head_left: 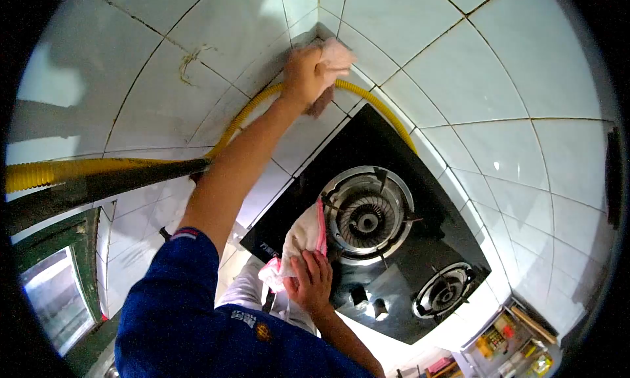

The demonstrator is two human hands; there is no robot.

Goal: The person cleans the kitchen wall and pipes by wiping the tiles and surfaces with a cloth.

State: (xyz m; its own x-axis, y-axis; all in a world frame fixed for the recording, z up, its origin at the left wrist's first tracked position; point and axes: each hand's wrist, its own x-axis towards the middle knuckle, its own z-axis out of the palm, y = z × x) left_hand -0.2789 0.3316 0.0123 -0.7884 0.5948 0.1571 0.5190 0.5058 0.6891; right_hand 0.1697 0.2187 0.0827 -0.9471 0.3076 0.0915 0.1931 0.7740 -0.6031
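My left hand (pixel 302 75) reaches up to the tiled corner, its fingers closed around a pale pink cloth (pixel 336 55). The cloth is bunched against the wall, and a darker piece hangs below the hand. Lower down, my right hand (pixel 310 278) grips a cream towel with a pink edge (pixel 304 241) at the near edge of the black gas hob (pixel 357 138). The towel's upper end rests beside the large burner (pixel 367 222). A yellow corrugated hose (pixel 243 115) passes behind my left wrist and around the back of the hob.
White wall tiles (pixel 459 69) meet in the corner behind the hob. A smaller burner (pixel 446 291) and two knobs (pixel 367 302) are at the right front. A dark bar (pixel 98 191) runs from the left. Bottles and packets (pixel 505 345) stand at lower right; a green-framed window (pixel 59 299) is lower left.
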